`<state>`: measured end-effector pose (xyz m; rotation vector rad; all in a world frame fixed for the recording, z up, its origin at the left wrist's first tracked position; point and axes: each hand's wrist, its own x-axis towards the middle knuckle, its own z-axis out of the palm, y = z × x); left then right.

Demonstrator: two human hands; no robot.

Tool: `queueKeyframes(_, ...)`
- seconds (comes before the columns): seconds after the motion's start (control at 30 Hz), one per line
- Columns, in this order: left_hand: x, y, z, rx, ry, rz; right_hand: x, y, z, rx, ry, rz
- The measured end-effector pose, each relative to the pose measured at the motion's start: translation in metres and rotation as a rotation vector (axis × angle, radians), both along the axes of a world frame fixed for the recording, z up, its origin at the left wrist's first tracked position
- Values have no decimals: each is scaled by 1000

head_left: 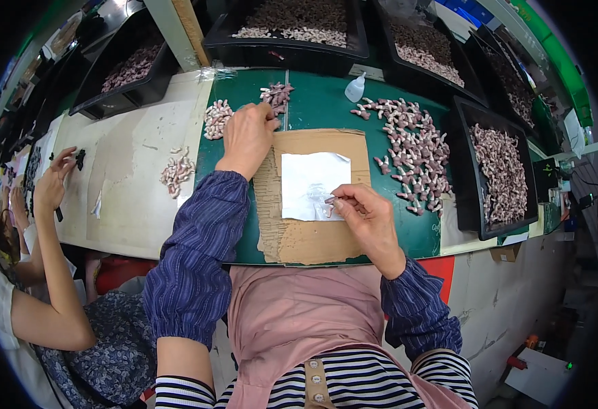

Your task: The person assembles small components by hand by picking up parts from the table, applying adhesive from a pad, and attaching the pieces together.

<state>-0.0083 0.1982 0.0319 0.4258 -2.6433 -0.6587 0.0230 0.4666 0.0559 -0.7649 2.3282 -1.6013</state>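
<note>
My right hand (pixel 366 217) pinches a small mauve-and-pink moulded piece (pixel 330 202) between thumb and fingertips. It is just above a creased white sheet (pixel 312 174), which lies on a worn cardboard pad (pixel 350 238). Farther forward and left, my left hand (pixel 248 136) has its fingers curled together at the near edge of a small heap of mauve pieces (pixel 278 95). What those fingertips hold, if anything, is hidden. Beside that hand lies a heap of pale pink-and-white pieces (pixel 218 118). Many two-tone mauve-and-white pieces (pixel 411 150) are spread over the green mat to the right.
Black bins of similar pieces stand at the right (pixel 495 178) and along the back (pixel 285 48). A small translucent squeeze bottle (pixel 355 88) is near the back. Another small pile (pixel 177 172) lies left of my arm. At the left, a co-worker's hand (pixel 52 180) handles dark pieces.
</note>
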Motion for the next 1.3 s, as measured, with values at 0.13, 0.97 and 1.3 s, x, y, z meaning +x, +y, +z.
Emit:
queueKeyframes(0.13,10,-18,-6,-40,212,-33,-2,3,1,47,79,7)
queueKeyframes(0.97,159,44,23,1675,211,-136,-23,-22,15,351,279,188)
queueKeyframes(1.3,192,80,17,1647,188,-12,-30,-40,19,528,486,300)
